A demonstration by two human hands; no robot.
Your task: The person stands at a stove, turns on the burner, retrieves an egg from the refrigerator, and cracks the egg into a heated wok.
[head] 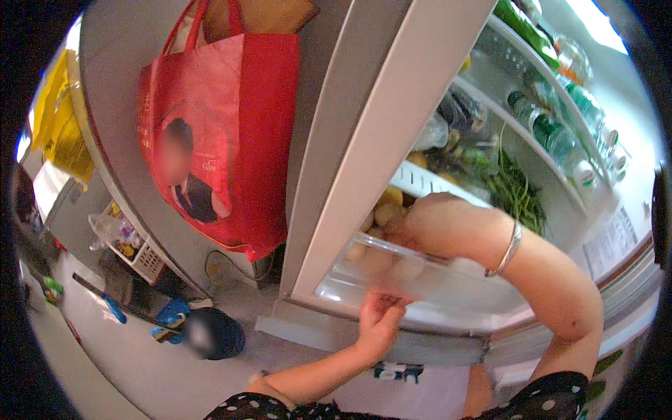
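An open refrigerator stands before me, its clear plastic drawer [336, 275] low inside and partly pulled out. My left hand [382, 320] is at the drawer's front, fingers bent against its lower part; blur hides how firmly they grip. Over the drawer's rim reaches my right hand [425, 226], a silver bangle [512, 247] on its wrist. Its fingers are among round, yellowish-brown items, perhaps potatoes [389, 205], and whether they hold one is hidden. Green beans or similar long green vegetables [517, 189] lie on the shelf just above that hand.
Bottles [562, 139] line the door shelf at right. A large red shopping bag [262, 131] stands left of the refrigerator. A white basket [149, 262] with small items and a dark blue round object [228, 333] are at lower left.
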